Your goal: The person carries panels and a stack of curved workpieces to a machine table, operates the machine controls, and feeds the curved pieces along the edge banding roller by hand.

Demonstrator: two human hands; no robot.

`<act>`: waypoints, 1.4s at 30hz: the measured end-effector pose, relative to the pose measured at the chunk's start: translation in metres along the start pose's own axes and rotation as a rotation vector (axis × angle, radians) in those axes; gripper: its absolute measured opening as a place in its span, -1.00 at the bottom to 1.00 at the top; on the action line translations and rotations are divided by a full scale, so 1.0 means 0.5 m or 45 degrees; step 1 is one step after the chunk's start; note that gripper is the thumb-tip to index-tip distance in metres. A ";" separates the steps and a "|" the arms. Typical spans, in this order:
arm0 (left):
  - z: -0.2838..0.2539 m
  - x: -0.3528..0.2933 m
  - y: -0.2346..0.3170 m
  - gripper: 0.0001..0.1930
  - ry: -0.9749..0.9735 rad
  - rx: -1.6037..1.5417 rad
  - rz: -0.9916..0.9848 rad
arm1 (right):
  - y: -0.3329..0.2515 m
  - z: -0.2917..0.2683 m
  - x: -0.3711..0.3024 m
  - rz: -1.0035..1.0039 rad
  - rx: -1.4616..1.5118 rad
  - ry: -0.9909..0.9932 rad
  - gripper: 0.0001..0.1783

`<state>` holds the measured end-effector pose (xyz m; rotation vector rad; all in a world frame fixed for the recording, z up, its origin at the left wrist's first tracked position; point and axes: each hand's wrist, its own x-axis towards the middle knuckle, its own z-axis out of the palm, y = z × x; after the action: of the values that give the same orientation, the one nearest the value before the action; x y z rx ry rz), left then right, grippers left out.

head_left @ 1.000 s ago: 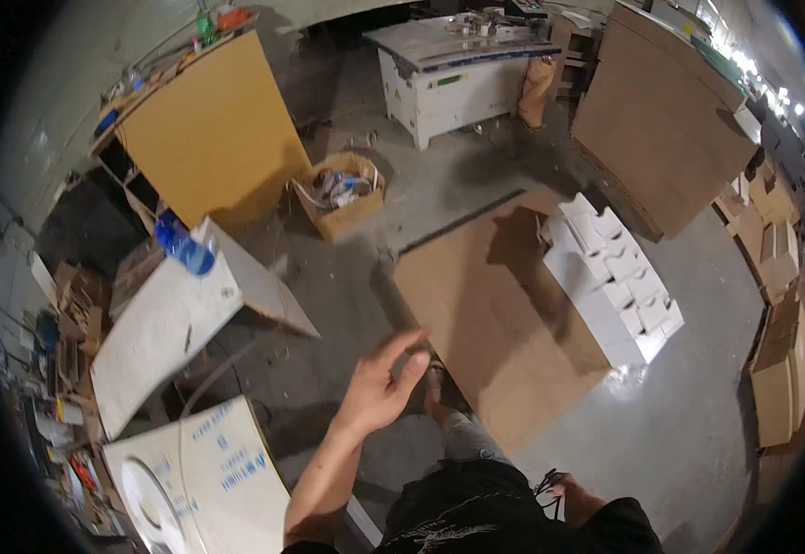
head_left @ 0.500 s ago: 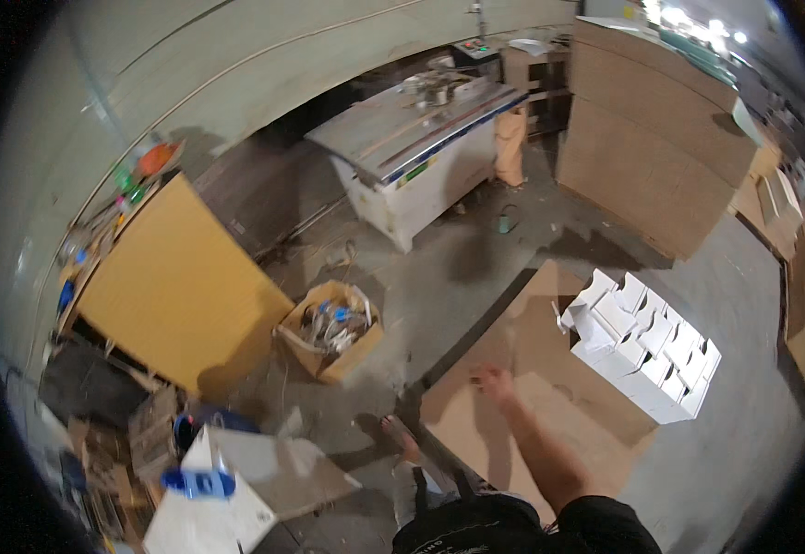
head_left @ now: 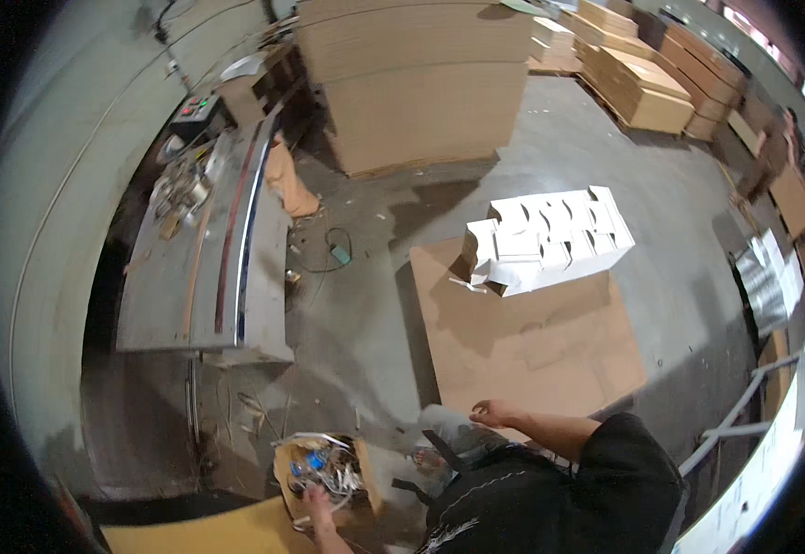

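My left hand (head_left: 318,506) is over the near edge of the carton (head_left: 366,478) of scraps (head_left: 340,469); it is blurred, and I can't tell whether its fingers are spread or pinching something, nor whether it touches the carton. My right hand (head_left: 490,414) is in front of me by my knee, near the near left corner of the cardboard sheet (head_left: 532,355), its fingers loosely parted. The sheet lies flat on the floor, and the white boxes (head_left: 559,238) stand in a block along its far edge, reaching past the far right corner. To my left, metal parts (head_left: 181,189) sit by the left edge of the worktop (head_left: 162,305), toward its far end, and an orange bag (head_left: 289,180) stands beside its right edge. Ahead is a tall cardboard stack (head_left: 421,92); another person (head_left: 774,152) is well apart at far right.
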<state>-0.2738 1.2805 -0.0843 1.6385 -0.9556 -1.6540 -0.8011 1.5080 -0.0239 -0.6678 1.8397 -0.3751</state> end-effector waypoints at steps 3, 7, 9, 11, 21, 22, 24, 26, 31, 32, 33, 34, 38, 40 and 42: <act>0.060 0.210 0.156 -0.74 -0.094 0.362 0.121 | -0.064 -0.019 0.025 0.015 0.227 0.096 -0.34; 0.343 0.296 0.314 -0.66 -0.486 0.447 0.305 | -0.080 0.018 0.164 0.128 0.661 0.087 -0.35; 0.482 0.259 0.409 -0.65 -0.404 0.400 -0.070 | -0.114 0.013 0.253 0.107 0.726 0.019 -0.36; 0.537 0.320 0.419 -0.66 -0.385 0.551 -0.092 | -0.213 -0.052 0.311 0.111 0.077 -0.070 -0.37; 0.752 0.599 0.424 -0.77 -0.701 1.071 -0.142 | -0.411 -0.451 0.540 0.107 1.163 0.767 -0.44; 0.804 0.621 0.438 -0.76 -0.796 1.169 0.001 | -0.424 -0.491 0.514 0.199 1.315 0.818 -0.45; 0.931 0.666 0.462 -0.72 -0.821 1.353 0.276 | -0.352 -0.490 0.588 0.281 1.322 1.005 -0.45; 1.068 0.729 0.504 -0.57 -1.020 1.664 0.119 | -0.302 -0.509 0.631 0.457 1.381 1.275 -0.47; 1.382 0.840 0.517 -0.45 -1.457 2.261 0.253 | -0.226 -0.559 0.697 0.737 1.484 1.463 -0.40; 1.430 0.885 0.488 -0.40 -1.588 2.369 0.373 | -0.217 -0.590 0.713 0.805 1.503 1.466 -0.36; 1.462 0.924 0.462 -0.26 -1.578 2.463 0.305 | -0.206 -0.626 0.740 0.869 1.518 1.461 -0.31; 1.496 0.940 0.435 -0.26 -1.622 2.480 0.264 | -0.177 -0.641 0.763 0.928 1.519 1.455 -0.31; 1.639 0.953 0.378 -0.06 -1.583 2.942 0.169 | -0.051 -0.742 0.884 1.153 1.391 1.596 -0.06; 1.682 0.985 0.350 -0.10 -1.526 2.973 0.238 | 0.062 -0.779 0.961 1.219 1.274 1.796 0.05; 1.707 0.982 0.370 -0.13 -1.527 3.005 0.283 | 0.122 -0.862 1.028 1.475 1.341 1.708 0.24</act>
<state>-1.1580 0.8309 -0.2260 0.5830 -4.2871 -0.4495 -1.3478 1.2173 -0.2897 1.6942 2.3445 -0.9645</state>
